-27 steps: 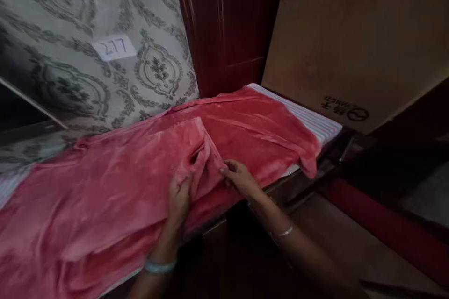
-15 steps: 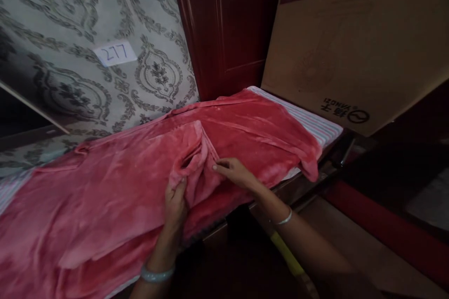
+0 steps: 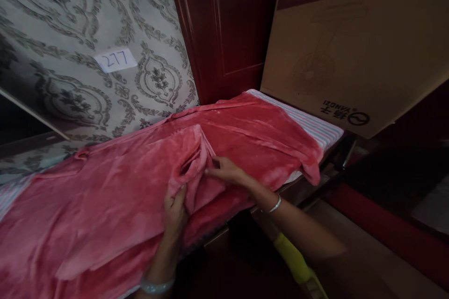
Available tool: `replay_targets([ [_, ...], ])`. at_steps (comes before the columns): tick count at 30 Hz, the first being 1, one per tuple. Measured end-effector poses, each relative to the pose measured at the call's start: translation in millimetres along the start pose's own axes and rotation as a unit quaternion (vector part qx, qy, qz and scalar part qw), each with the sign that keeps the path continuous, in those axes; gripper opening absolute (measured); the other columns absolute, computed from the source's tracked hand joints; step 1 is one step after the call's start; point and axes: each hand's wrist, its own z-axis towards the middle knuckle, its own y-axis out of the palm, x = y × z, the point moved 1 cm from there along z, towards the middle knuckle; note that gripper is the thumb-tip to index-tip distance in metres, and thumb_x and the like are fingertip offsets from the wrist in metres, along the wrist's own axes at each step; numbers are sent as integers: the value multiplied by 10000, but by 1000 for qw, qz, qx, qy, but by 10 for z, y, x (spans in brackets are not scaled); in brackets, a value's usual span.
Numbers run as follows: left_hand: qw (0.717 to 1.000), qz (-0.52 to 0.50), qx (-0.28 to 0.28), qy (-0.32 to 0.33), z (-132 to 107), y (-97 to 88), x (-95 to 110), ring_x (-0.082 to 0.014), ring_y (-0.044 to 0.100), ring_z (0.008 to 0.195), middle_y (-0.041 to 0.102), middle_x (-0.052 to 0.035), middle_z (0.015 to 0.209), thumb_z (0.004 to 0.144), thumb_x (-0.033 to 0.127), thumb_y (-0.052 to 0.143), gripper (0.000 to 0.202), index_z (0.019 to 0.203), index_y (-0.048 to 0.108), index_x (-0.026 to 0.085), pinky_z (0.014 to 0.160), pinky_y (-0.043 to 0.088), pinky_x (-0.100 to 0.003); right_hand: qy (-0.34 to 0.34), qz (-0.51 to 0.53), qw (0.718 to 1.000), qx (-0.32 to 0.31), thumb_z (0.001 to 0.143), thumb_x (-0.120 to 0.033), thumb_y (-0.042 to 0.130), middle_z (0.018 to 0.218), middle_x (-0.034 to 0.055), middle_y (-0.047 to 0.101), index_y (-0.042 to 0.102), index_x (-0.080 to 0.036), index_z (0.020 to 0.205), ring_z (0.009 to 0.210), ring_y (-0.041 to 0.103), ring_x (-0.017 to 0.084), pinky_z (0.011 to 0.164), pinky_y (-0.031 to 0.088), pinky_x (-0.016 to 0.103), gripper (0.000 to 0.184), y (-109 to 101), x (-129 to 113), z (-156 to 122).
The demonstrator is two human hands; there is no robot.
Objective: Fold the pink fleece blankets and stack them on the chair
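Observation:
A plush pink-red blanket (image 3: 115, 196) lies spread along a narrow bed or bench, with its middle bunched up into a fold. My left hand (image 3: 176, 208) grips the near edge of that raised fold, thumb on top. Just right of it, my right hand (image 3: 226, 170) pinches the fold's right side between thumb and fingers. Between the hands, the fold gapes in a dark hollow. Under the blanket a striped sheet (image 3: 312, 124) shows at the far right end, and again at the left edge.
A large cardboard box (image 3: 336, 56) leans at the right end, against a dark red door (image 3: 231, 23). Patterned wallpaper (image 3: 80, 23) runs behind, bearing a paper label (image 3: 116, 59) marked 277. A dark panel (image 3: 24, 107) juts in at left. Something yellow-green (image 3: 293, 254) is below my right arm.
My right hand has shifted slightly left along the fold, closer to my left hand. My left hand keeps its grip on the blanket. The view has tilted a little.

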Motion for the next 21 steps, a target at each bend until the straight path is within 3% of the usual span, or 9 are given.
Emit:
replay_targets([
  [3, 999, 35, 7, -7, -12, -27, -25, -325, 651, 1265, 735, -127, 1264, 895, 530, 667, 549, 1310, 688, 171, 1152, 471, -495, 9, -104, 994, 17, 708, -245, 740, 703, -16, 659, 734, -183, 868, 704, 561, 170, 708, 477, 295, 172, 15, 119, -101],
  [6, 977, 165, -76, 109, -47, 39, 10, -322, 599, 1336, 672, -136, 1393, 935, 422, 611, 514, 1392, 642, 188, 1169, 446, -515, -8, -83, 996, 44, 721, -247, 669, 787, 24, 724, 760, -173, 954, 743, 620, 201, 733, 514, 319, 260, -22, 199, -244],
  [7, 950, 236, -117, 166, -69, 87, 26, -330, 547, 1395, 619, -136, 1469, 921, 358, 615, 525, 1422, 621, 202, 1197, 404, -538, -19, -53, 997, 45, 723, -261, 653, 855, 45, 751, 764, -165, 1006, 792, 654, 221, 772, 536, 342, 319, -39, 216, -296],
  [9, 866, 390, -180, 256, -122, 197, 47, -362, 411, 1500, 479, -139, 1602, 851, 229, 642, 638, 1485, 566, 226, 1239, 300, -598, -44, 6, 998, 46, 712, -274, 627, 1023, 83, 779, 760, -166, 1107, 928, 699, 258, 893, 556, 399, 431, -79, 242, -405],
  [11, 786, 511, -200, 285, -171, 293, 47, -392, 320, 1543, 354, -147, 1675, 793, 154, 655, 781, 1550, 486, 245, 1244, 242, -635, -57, 35, 996, 52, 697, -282, 626, 1174, 94, 769, 749, -197, 1180, 1078, 698, 277, 1022, 526, 440, 506, -123, 269, -518],
  [13, 742, 573, -200, 285, -208, 355, 40, -394, 296, 1552, 295, -154, 1699, 781, 140, 657, 870, 1602, 396, 256, 1242, 241, -629, -40, 42, 996, 67, 737, -347, 633, 1266, 93, 747, 743, -225, 1213, 1196, 668, 287, 1109, 480, 470, 503, -170, 302, -630],
  [15, 728, 591, -205, 280, -239, 379, 42, -385, 277, 1560, 272, -151, 1708, 789, 159, 657, 908, 1630, 331, 265, 1245, 238, -616, -2, 51, 994, 94, 822, -487, 609, 1324, 96, 724, 738, -237, 1231, 1280, 629, 296, 1162, 436, 496, 497, -212, 334, -739],
  [17, 734, 582, -219, 274, -267, 358, 65, -377, 245, 1573, 248, -144, 1718, 806, 186, 659, 925, 1646, 282, 272, 1253, 229, -603, 38, 59, 991, 115, 883, -625, 547, 1374, 91, 698, 730, -252, 1257, 1338, 592, 299, 1192, 404, 500, 558, -241, 345, -842],
  [21, 750, 533, -278, 276, -332, 128, 169, -346, 236, 1580, 248, -138, 1718, 889, 319, 663, 854, 1645, 274, 244, 1276, 215, -568, 82, 42, 992, 91, 861, -699, 611, 1450, 90, 645, 691, -263, 1323, 1401, 533, 324, 1205, 384, 507, 640, -262, 278, -990],
])
